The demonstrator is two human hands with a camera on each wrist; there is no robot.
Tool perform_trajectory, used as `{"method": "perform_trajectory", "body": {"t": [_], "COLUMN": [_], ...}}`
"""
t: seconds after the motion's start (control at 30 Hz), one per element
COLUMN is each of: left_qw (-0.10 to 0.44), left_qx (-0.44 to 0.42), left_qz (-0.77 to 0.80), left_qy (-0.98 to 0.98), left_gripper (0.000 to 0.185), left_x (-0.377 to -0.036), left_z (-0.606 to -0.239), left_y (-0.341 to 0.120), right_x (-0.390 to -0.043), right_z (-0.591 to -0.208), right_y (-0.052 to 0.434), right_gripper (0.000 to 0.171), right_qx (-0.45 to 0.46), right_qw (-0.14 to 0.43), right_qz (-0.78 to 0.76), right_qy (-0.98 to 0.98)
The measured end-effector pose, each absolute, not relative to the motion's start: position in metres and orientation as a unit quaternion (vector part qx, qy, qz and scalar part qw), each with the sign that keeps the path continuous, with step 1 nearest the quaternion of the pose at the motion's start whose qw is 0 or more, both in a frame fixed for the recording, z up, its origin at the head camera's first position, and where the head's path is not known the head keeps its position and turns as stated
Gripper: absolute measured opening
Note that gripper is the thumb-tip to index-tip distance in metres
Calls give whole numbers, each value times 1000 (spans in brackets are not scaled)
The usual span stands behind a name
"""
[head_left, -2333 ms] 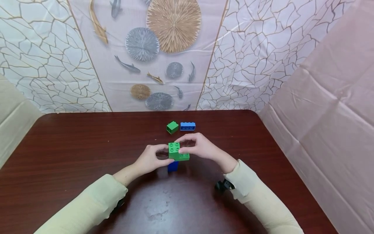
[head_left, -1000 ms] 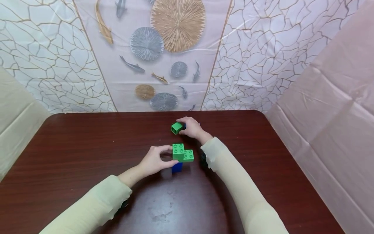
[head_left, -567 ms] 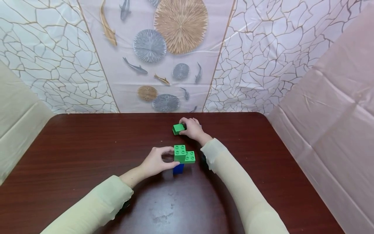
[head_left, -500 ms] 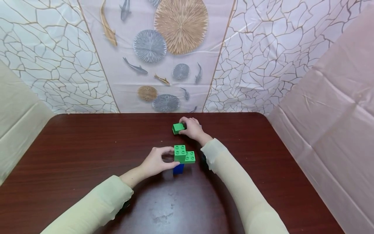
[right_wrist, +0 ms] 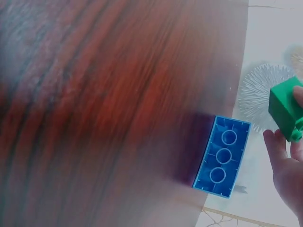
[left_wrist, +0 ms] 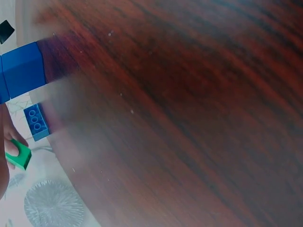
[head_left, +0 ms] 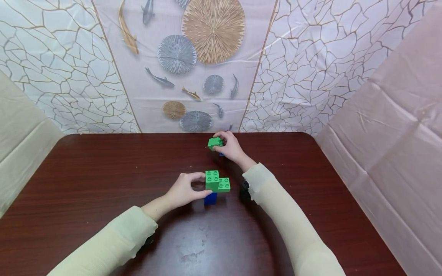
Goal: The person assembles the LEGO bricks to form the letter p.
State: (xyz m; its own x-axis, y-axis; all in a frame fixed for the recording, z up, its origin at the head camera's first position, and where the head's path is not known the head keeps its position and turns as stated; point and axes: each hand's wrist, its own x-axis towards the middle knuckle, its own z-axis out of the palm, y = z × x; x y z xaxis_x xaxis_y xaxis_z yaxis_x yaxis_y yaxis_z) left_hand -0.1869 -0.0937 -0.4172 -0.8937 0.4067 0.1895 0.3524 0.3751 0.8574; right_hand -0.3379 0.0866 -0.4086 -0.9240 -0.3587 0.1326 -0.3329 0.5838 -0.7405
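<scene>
My left hand [head_left: 184, 190] grips a stepped stack of toy building bricks near the middle of the table, thumb in front and fingers behind. On the stack, a tall green brick [head_left: 212, 181] sits at the top left and a lower green brick [head_left: 224, 184] juts to the right. Beneath them stands a dark blue base [head_left: 210, 198]. Toward the far edge, my right hand [head_left: 232, 147] pinches a loose green brick [head_left: 214, 143], its studs facing right. That brick is held up off the table. Below it lies a long blue brick [right_wrist: 221, 156], hollow underside showing.
The dark wooden table [head_left: 103, 165] has a patterned cloth [head_left: 214, 34] behind it and a plain pale cloth [head_left: 380, 115] along the right side. A black wrist device [head_left: 245, 191] shows at the right cuff.
My right hand left the stack, reached to the far green brick, took hold of it and lifted it. The left hand stays on the stack throughout.
</scene>
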Motion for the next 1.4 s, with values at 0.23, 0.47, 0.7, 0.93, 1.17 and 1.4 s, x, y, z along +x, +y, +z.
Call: {"method": "perform_trajectory", "body": {"t": [0.23, 0.47, 0.7, 0.93, 1.17, 1.4], "left_qw": [17, 17, 16, 5, 15, 54], "left_qx": [231, 229, 233, 227, 234, 236], "left_qz": [502, 498, 504, 484, 492, 510], "left_qy": [834, 836, 832, 845, 838, 825], "left_gripper": [29, 29, 30, 29, 23, 21], "left_x": [-187, -186, -186, -187, -189, -190], "left_z": [-419, -417, -416, -416, -414, -411], "left_y": [-94, -93, -93, -92, -89, -90], "right_x": [-334, -330, -322, -312, -296, -276], "right_z": [-404, -400, -394, -387, -375, -363], "right_y": [91, 100, 110, 121, 129, 138], "right_gripper": [40, 37, 36, 38, 41, 41], "right_qx": [-166, -170, -193, -216, -236, -240], "right_qw": [20, 50, 53, 58, 60, 63], "right_qz": [-408, -427, -437, -435, -439, -448], "right_qy": [898, 887, 877, 872, 865, 859]}}
